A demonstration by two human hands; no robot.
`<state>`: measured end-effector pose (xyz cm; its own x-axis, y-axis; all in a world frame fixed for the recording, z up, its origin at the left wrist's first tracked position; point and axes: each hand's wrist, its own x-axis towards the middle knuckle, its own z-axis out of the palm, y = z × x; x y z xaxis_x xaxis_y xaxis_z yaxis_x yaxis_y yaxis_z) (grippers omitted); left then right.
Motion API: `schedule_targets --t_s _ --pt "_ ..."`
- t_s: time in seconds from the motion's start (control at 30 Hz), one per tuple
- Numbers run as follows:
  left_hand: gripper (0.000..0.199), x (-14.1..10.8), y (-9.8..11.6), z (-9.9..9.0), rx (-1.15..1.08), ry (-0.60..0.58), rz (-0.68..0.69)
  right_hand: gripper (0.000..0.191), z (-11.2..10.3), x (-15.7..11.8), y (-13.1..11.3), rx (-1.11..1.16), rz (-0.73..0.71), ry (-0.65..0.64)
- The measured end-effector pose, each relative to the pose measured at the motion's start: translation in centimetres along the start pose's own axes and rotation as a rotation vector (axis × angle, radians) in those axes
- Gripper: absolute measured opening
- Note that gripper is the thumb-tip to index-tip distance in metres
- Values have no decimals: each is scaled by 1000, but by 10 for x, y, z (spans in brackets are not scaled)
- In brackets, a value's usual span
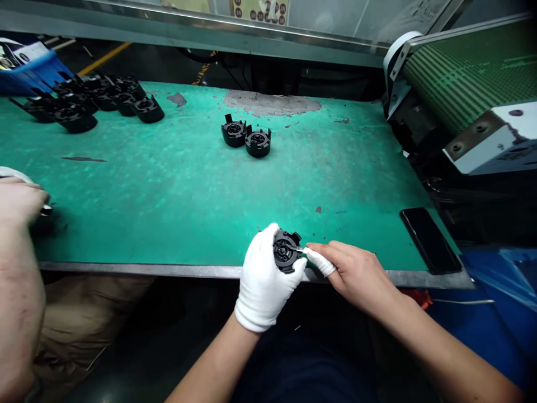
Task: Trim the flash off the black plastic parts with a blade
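Observation:
My left hand (pixel 264 280), in a white glove, is closed around a round black plastic part (pixel 285 252) just over the table's front edge. The part's open face, with rings and small tabs, is turned up toward me. My right hand (pixel 352 266) has white wrapping on a finger and pinches a thin metal tool (pixel 298 249). The tool's tip reaches onto the face of the black part; what kind of tool it is I cannot make out. Two similar black parts (pixel 258 142) stand side by side farther back on the green table.
More black parts (pixel 75 115) stand grouped at the back left, by a blue bin (pixel 31 70). A co-worker's arm (pixel 17 268) reaches in at the left. A black phone (pixel 430 240) lies at the right corner. A green conveyor belt (pixel 474 73) rises at the right.

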<state>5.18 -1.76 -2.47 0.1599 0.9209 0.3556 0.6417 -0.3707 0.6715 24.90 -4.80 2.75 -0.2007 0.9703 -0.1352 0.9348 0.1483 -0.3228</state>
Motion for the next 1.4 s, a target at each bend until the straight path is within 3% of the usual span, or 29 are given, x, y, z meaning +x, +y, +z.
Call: schedule_targets --t_s 0.2,0.5,0.8,0.87,1.0,1.1,1.4 --pt "78 -1 -1 2 23 29 24 38 5 2 1 -24 -20 62" --pt "72 1 1 1 56 24 24 40 -3 5 1 -64 -2 7" --pt "67 -4 13 11 144 185 43 37 9 12 -13 -3 64 111" --pt "71 -2 9 6 112 128 68 36 6 7 -7 35 41 100" --pt "77 13 -4 -15 -41 -150 114 38 -7 -6 9 105 12 32" --pt "79 25 -11 -30 -95 -307 123 47 -12 -10 13 190 -87 -73" --pt "74 42 -12 -40 -103 -483 123 63 -22 1 13 175 -164 -313"
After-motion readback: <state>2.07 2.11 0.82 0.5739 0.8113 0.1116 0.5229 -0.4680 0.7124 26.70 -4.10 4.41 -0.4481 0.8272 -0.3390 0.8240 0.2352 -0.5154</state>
